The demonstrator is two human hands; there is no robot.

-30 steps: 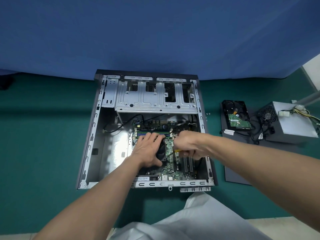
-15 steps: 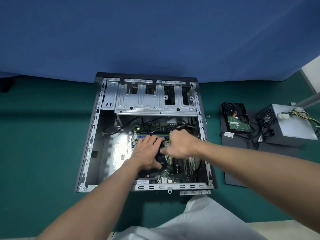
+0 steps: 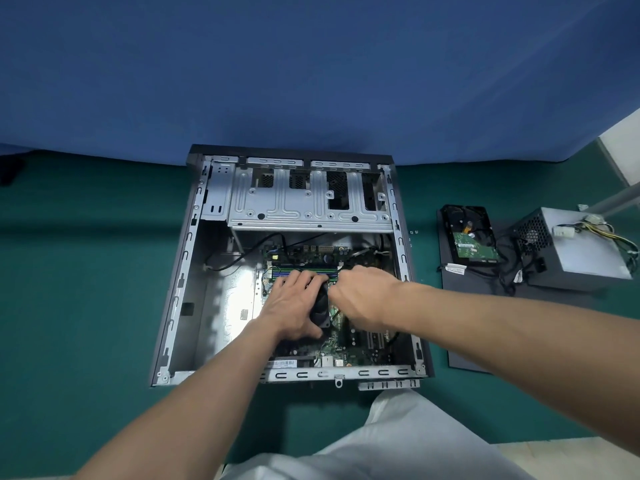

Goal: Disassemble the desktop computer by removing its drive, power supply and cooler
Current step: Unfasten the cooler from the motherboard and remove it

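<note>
Black square cooler fan (image 3: 320, 308) sits on the green motherboard (image 3: 349, 344) inside the open grey metal computer case (image 3: 180, 271), with the left hand (image 3: 294, 306) laid flat over it, fingers straight. The right hand (image 3: 363, 296) has shifted from the fan's right side to its far corner, curled downward; the yellow handle seen earlier is hidden, so its hold cannot be told. Bare case floor (image 3: 221, 299) lies open leftward, the right wall (image 3: 401, 244) passes under the right forearm, and outside it rest the black hard drive (image 3: 467, 233) and grey power supply box (image 3: 581, 254).
</note>
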